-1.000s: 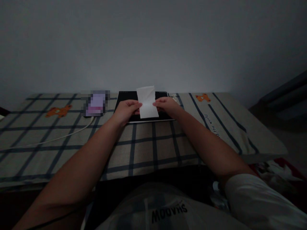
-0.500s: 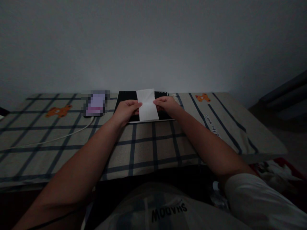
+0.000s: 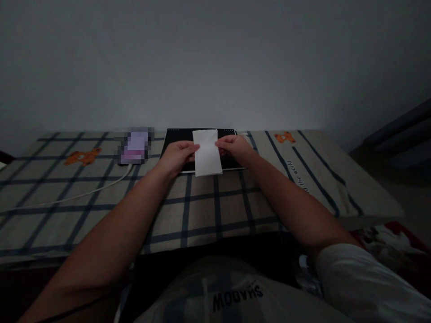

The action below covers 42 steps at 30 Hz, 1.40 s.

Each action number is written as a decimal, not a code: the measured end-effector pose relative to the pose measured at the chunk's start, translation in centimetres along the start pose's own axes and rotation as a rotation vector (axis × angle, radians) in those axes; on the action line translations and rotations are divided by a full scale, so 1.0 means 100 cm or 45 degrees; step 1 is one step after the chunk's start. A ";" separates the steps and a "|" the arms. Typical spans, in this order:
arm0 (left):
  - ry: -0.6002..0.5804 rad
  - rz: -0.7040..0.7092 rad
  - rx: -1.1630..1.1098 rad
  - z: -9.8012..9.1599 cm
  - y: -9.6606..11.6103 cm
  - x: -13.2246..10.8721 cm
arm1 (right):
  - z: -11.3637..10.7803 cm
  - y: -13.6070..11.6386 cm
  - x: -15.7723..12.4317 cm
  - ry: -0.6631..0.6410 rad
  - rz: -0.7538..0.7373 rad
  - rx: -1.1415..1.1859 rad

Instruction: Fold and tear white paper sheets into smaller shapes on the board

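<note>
A white piece of paper or tissue [image 3: 207, 154] is stretched between my hands in front of a flat black item [image 3: 178, 135] with a pale edge. My left hand [image 3: 179, 154] pinches the paper's left edge between thumb and fingers. On the other side, my right hand [image 3: 235, 148] pinches the right edge in the same way. The paper's lower end overlaps the near edge of the black item. The fingertips behind the paper are hidden.
A checked cloth [image 3: 202, 211] covers the table, which stands against a grey wall. To the left lies a blurred phone [image 3: 135, 146] with a white cable [image 3: 101, 187]. A red item with white material [image 3: 390, 242] is at the lower right, beyond the table.
The paper has tilted or shifted between my fingers: its top edge sits lower and its bottom edge now hangs past the black item's near edge. Both hands have stayed almost in place.
</note>
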<state>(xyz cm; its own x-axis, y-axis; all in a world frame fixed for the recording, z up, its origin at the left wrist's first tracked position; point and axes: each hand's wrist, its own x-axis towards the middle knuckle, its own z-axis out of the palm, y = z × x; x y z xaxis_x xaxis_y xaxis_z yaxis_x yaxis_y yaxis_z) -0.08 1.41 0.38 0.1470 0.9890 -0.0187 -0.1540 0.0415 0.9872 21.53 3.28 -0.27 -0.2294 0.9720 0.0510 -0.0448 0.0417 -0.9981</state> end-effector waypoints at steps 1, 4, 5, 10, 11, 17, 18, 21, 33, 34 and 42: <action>0.004 -0.003 0.000 0.000 0.001 -0.001 | 0.000 0.000 0.000 0.003 -0.002 0.008; 0.029 -0.038 0.013 0.001 0.003 -0.002 | 0.001 0.000 0.001 0.014 -0.005 0.046; 0.041 -0.055 0.019 0.002 0.004 -0.002 | 0.002 0.000 0.001 0.013 -0.003 0.057; 0.001 -0.031 -0.027 0.001 0.002 -0.001 | 0.002 -0.005 -0.002 0.000 0.031 0.027; -0.013 -0.014 -0.043 0.001 0.002 -0.001 | 0.002 -0.005 -0.003 -0.002 0.031 0.017; -0.020 0.000 -0.042 -0.001 0.003 -0.001 | 0.001 -0.001 -0.001 -0.021 0.014 0.043; -0.013 0.003 -0.037 -0.001 0.002 -0.001 | 0.001 -0.001 0.000 -0.017 0.014 0.058; 0.007 0.000 -0.014 -0.001 0.001 0.000 | 0.000 0.001 0.002 -0.019 -0.010 0.090; -0.001 0.028 -0.047 -0.001 0.002 0.000 | -0.002 0.004 0.003 -0.099 -0.047 0.046; 0.012 0.023 -0.048 -0.001 0.002 0.001 | -0.002 0.004 0.003 -0.102 -0.046 0.043; 0.033 0.069 -0.051 -0.002 0.002 0.003 | -0.002 0.000 0.001 -0.118 -0.026 -0.036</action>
<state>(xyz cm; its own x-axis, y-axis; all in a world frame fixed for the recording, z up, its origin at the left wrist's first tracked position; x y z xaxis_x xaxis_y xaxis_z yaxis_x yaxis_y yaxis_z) -0.27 1.72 0.53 0.1123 0.9932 0.0301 -0.2004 -0.0070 0.9797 21.69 3.43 -0.30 -0.3179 0.9453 0.0727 -0.0228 0.0691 -0.9974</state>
